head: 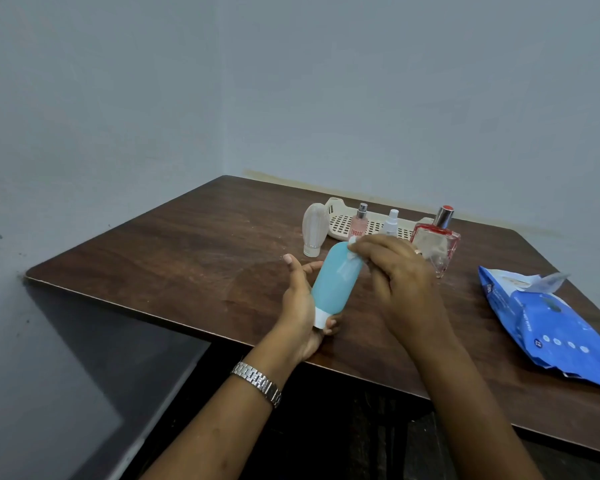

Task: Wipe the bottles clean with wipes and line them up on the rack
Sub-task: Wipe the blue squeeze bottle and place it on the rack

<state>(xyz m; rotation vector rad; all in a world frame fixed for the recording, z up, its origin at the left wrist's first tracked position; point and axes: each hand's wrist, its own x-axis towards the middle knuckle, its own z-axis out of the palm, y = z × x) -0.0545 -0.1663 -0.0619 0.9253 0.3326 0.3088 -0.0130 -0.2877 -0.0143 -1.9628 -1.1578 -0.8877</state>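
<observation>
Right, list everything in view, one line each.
table: one, dark brown, underneath everything
rack: one, cream, table's far side
squeeze bottle: one, cream, cap-down left of rack
pink spray bottle: one, pink, at rack's front; inside or before, unclear
white spray bottle: one, white, right of pink one
perfume bottle: one, clear with red trim, rack's right end
wipes pack: one, blue, table's right side
blue bottle: one, light blue, held above table
wipe: one, white, on blue bottle's upper end
wristwatch: one, silver, left wrist
left hand: one, grip round blue bottle's cap end
right hand: one, grip on wipe
</observation>
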